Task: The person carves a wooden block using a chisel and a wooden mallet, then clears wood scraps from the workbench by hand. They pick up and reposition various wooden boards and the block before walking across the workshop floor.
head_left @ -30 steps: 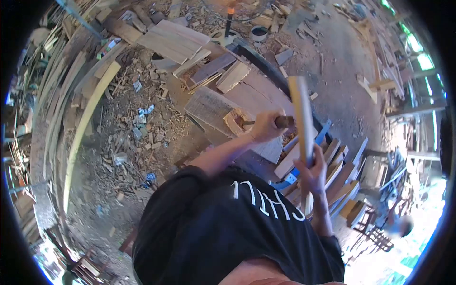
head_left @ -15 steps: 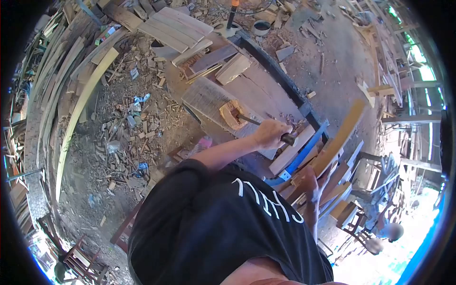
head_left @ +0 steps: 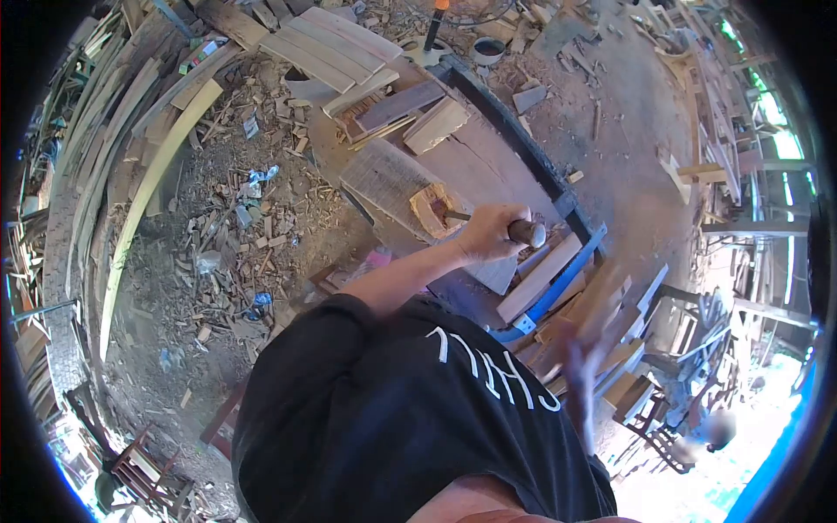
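Note:
My left hand (head_left: 493, 234) is closed round the chisel (head_left: 527, 233), its round handle end pointing up toward me. The blade runs left into a hollow cut in a small wood block (head_left: 427, 212). That block rests on a thick grey plank (head_left: 384, 177). My right hand (head_left: 578, 362), smeared by motion, is low on the right with a blurred wooden bat (head_left: 606, 292) in its grip. The bat is apart from the chisel handle.
Boards (head_left: 336, 48) and offcuts (head_left: 436, 126) lie beyond the plank. A blue bar (head_left: 558, 292) edges the work area at right. Wood scraps litter the ground at left, beside a long pale strip (head_left: 148, 200). A person (head_left: 711, 431) is at lower right.
The bat has swung and is now a blur, with my right hand slightly lower. My left hand and the chisel handle have tilted, so the handle's end faces me more.

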Demonstrator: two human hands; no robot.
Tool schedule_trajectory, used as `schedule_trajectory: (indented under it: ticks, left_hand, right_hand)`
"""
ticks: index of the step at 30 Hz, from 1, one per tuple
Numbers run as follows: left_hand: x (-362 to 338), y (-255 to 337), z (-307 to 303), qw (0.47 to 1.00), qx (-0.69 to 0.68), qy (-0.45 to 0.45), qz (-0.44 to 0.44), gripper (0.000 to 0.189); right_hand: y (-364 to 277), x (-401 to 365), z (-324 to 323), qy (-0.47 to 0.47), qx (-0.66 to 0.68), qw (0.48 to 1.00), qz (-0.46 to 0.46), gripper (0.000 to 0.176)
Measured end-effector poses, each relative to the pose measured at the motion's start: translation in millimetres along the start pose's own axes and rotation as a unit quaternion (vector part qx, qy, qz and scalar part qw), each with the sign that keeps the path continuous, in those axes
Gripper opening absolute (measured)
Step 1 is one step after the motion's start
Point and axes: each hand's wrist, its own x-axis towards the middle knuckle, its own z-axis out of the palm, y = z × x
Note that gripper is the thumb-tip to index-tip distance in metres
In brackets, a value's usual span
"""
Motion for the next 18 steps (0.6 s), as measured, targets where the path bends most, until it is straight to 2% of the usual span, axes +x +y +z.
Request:
schedule_trajectory:
  ticks: [1, 3, 4, 6, 7, 8, 10, 11, 12, 14, 16, 17, 18]
  left_hand:
    - [0, -1, 0, 1.0, -0.003, -0.003, -0.023, 0.023]
    - [6, -4, -4, 0.999, -0.005, 0.009, -0.043, 0.024]
    - [7, -5, -5, 0.999, -0.004, 0.017, -0.03, 0.024]
    - [0, -4, -4, 1.0, -0.008, 0.015, -0.022, 0.024]
    - [1, -5, -4, 0.999, -0.017, 0.015, -0.037, 0.023]
    - [3, -5, -4, 0.998, -0.026, 0.016, -0.05, 0.022]
    - [4, -6, -3, 0.998, -0.024, 0.018, -0.047, 0.023]
    - [4, -7, -4, 0.999, -0.019, 0.018, -0.046, 0.023]
    - [1, -8, -2, 0.999, -0.02, 0.02, -0.046, 0.023]
    - [-1, -11, 4, 0.999, -0.034, -0.009, 0.007, 0.023]
    - [-11, -7, 14, 0.999, 0.007, -0.035, 0.004, 0.022]
    - [-16, -11, 23, 0.995, 0.045, -0.085, 0.033, 0.022]
    - [-20, -17, 32, 0.985, 0.084, -0.133, 0.065, 0.022]
  right_hand:
    - [-3, 1, 11, 0.008, -0.053, 0.998, 0.025, 0.066]
    - [-26, 19, 34, -0.174, -0.156, 0.954, 0.189, 0.067]
    - [-34, 28, 24, -0.173, -0.14, 0.957, 0.187, 0.067]
    - [-59, 29, 22, -0.001, -0.007, 0.993, 0.12, 0.07]
    - [-55, 27, 23, -0.001, -0.009, 0.993, 0.12, 0.07]
    - [-46, 26, 24, 0.005, 0.089, 0.996, 0.015, 0.07]
    - [-28, 19, 33, 0.007, 0.183, 0.979, -0.093, 0.07]
    - [-21, 14, 42, -0.111, -0.012, 0.993, 0.026, 0.063]
    - [-11, 8, 49, -0.219, -0.205, 0.943, 0.144, 0.056]
    - [13, -5, 42, -0.165, -0.132, 0.967, 0.141, 0.051]
    - [17, 2, 31, -0.127, -0.055, 0.973, 0.182, 0.048]
    - [16, 3, 28, -0.094, 0.007, 0.977, 0.19, 0.045]
    - [7, 6, 30, -0.086, 0.007, 0.978, 0.188, 0.045]
